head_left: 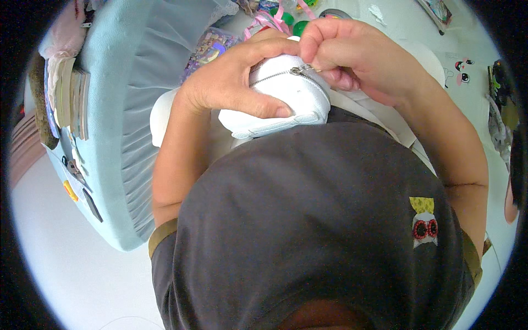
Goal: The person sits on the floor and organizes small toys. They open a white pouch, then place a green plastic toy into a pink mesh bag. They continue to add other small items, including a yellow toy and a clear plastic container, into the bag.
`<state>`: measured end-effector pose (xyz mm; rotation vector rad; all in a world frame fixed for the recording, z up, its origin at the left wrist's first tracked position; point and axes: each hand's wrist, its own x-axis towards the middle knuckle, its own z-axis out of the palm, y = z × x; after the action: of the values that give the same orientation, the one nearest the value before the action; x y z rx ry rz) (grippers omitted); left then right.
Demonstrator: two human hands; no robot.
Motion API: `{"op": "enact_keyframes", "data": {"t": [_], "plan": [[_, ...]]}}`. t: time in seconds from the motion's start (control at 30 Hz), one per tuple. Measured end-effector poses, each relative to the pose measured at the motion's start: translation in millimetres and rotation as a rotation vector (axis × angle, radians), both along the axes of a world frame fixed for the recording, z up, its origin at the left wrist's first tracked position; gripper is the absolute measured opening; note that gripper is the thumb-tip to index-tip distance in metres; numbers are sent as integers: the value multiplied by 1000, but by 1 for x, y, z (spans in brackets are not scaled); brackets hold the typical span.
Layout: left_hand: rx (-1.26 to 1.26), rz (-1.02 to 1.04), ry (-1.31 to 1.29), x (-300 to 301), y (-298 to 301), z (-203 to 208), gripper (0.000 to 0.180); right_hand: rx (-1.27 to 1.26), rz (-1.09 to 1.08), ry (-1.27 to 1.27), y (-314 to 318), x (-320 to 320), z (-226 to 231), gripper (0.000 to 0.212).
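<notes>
A small white zippered pouch (308, 102) rests close against my dark shirt, above my lap. My left hand (242, 77) wraps round its left side, thumb along the near face and fingers over the far edge. A metal zipper curves across the pouch, and its slider (297, 70) sits near the middle of the upper face. My right hand (352, 58) is closed, with thumb and curled fingers pinching the slider's pull tab at the pouch's right. The tab is mostly hidden by the fingers. Whether the zipper is parted beyond the slider is hard to make out.
To the left stands a surface draped in a gathered light-blue cover (104, 126), with books (71, 99) on it. Pink ribbon (269, 19), green round objects (300, 27) and a patterned purple bag (212, 49) lie beyond my hands. More clutter (500, 110) lines the far right.
</notes>
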<state>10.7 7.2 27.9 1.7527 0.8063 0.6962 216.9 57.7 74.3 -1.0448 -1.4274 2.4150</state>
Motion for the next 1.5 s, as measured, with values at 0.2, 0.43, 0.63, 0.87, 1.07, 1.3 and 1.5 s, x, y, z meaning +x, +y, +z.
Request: {"op": "enact_keyframes", "data": {"t": [0.2,0.43,0.63,0.87,1.07,1.3,1.5], "plan": [[-121,26,-62,0,-7,-7,65,-29,-32,17,-7,7,-15,5],[-171,62,46,-6,-11,-11,72,-167,-104,44,-23,36,-38,6],[-374,120,-15,-8,-15,-21,72,-265,-93,52,-45,45,-64,7],[-672,216,-187,-6,-22,-32,73,-286,51,-63,-37,41,-63,6],[-747,234,-194,-3,-27,-26,70,-241,262,-78,-27,41,-79,8],[-549,298,14,-39,-34,-30,101,-203,4,170,-13,25,-107,7],[-325,265,322,-47,-55,-15,103,-314,-130,118,-19,11,-104,14]]}}
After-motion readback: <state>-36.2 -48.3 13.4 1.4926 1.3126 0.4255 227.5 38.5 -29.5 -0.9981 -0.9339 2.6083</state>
